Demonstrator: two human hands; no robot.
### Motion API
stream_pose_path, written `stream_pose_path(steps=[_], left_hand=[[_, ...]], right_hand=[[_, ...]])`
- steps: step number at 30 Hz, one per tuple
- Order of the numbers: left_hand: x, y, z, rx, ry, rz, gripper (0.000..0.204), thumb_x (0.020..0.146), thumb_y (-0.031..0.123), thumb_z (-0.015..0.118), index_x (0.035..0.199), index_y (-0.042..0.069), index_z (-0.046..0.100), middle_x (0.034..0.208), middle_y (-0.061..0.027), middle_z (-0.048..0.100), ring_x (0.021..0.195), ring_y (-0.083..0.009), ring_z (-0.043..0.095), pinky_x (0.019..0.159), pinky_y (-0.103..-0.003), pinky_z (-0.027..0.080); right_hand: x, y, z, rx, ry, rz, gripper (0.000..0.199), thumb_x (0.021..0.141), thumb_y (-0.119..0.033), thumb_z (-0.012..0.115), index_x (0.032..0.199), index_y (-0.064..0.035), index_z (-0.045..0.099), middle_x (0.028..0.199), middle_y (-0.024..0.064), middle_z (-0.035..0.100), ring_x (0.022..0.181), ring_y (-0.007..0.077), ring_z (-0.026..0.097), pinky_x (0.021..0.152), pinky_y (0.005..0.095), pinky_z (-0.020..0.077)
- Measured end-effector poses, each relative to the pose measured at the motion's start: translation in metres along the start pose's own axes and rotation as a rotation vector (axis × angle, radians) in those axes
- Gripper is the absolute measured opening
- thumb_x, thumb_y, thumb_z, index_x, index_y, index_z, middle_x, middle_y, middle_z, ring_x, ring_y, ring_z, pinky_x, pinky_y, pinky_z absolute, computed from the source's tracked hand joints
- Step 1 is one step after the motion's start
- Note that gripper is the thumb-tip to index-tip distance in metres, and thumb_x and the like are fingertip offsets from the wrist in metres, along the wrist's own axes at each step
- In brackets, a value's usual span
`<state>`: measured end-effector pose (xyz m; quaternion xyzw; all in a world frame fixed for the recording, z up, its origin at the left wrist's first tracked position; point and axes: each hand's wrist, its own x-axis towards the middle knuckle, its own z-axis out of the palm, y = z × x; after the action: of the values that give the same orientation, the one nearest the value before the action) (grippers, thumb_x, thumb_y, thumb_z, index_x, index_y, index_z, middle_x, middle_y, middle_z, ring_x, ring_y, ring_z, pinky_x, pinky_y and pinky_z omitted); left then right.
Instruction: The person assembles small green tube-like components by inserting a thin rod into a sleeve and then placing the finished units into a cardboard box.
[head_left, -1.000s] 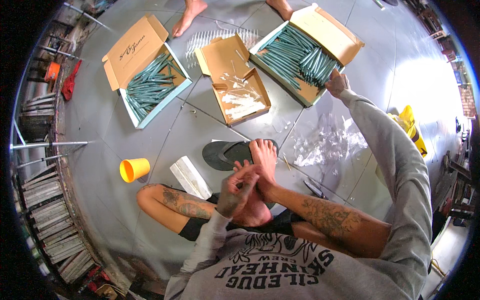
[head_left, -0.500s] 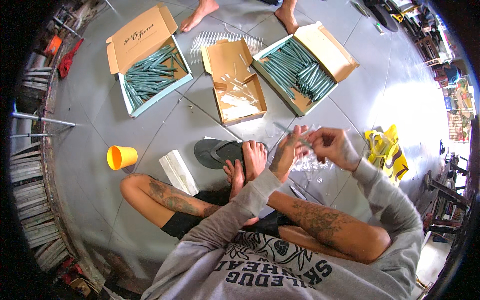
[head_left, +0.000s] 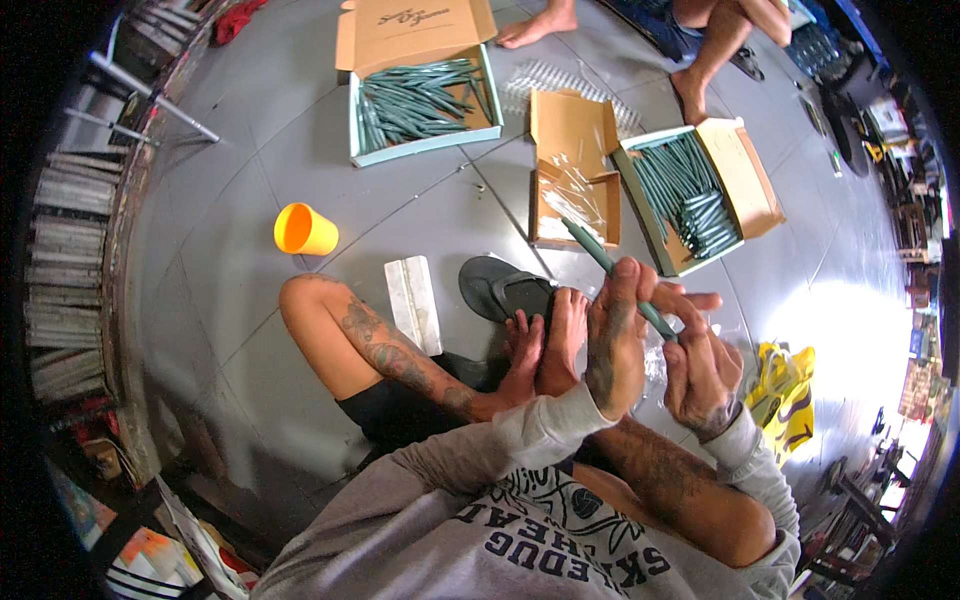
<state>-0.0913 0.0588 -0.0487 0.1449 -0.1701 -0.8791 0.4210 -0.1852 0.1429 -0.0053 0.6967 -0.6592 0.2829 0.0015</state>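
L hand (head_left: 612,345): fingers curled in on mid-stick, a couple reaching out to rt; exact contact partly hidden. Steady, light hold prob. best here.
Green stick (head_left: 592,247): held up off floor betw. both hands, tilted, far-left end free, near-right end at R hand. Looks thin, might roll, so keep both grips in line w/ it.
R hand (head_left: 708,375): thumb + index nearly together, pinching stick's near end; other fingers bent, can't tell if they hold anything. Fine turns prob. best from this pinch.
Cup (head_left: 306,231): orange, far left of hands, well apart; grey tile betw. it & L box.
White block (head_left: 413,303): on floor, rt of cup, near the knee.
L box (head_left: 430,148): far side, lid back, low near wall, more sticks inside.
Sandal (head_left: 492,288): just left of hands; tightest spot, keep elbows in.
Sm. box (head_left: 562,125): lid back, white sticks in; near edge just beyond stick's free end, mind the tip.
R box (head_left: 752,175): lid open to rt, near corner just beyond hands.
Yellow bag (head_left: 785,395): rt of R hand, limits swing that way.
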Motion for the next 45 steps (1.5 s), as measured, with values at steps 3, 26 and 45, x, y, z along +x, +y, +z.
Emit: stream_pose_path(steps=[3, 26, 45], left_hand=[[-0.001, 0.016, 0.005, -0.008, -0.051, 0.064, 0.039, 0.108, 0.043, 0.038, 0.085, 0.011, 0.04, 0.075, -0.0151, 0.068, 0.092, -0.0283, 0.073, 0.099, -0.035, 0.04], [-0.048, 0.117, -0.179, 0.442, -0.101, -0.254, 0.043, 0.106, 0.044, 0.045, 0.095, 0.004, 0.057, 0.058, 0.0035, 0.043, 0.043, -0.0046, 0.033, 0.041, -0.02, 0.029], [-0.039, 0.183, -0.33, 1.968, 0.411, 0.284, 0.012, 0.079, 0.029, 0.075, 0.087, 0.022, 0.068, 0.08, 0.0064, 0.071, 0.08, -0.0223, 0.064, 0.077, -0.048, 0.037]], right_hand=[[0.003, -0.027, 0.004, 0.574, 0.018, 0.624, 0.04, 0.106, -0.032, 0.048, 0.104, 0.0045, 0.063, 0.065, 0.0059, 0.057, 0.048, 0.0178, 0.053, 0.047, 0.0259, 0.0369], [0.158, -0.041, 0.159, 1.109, -0.915, 0.499, 0.029, 0.093, -0.008, 0.068, 0.12, 0.0019, 0.063, 0.105, 0.009, 0.07, 0.093, 0.0151, 0.067, 0.082, 0.03, 0.0563], [0.178, 0.021, 0.416, 1.134, -0.991, 0.334, 0.018, 0.092, -0.003, 0.067, 0.108, -0.0013, 0.059, 0.107, 0.0125, 0.072, 0.099, 0.0188, 0.069, 0.09, 0.0326, 0.0578]])
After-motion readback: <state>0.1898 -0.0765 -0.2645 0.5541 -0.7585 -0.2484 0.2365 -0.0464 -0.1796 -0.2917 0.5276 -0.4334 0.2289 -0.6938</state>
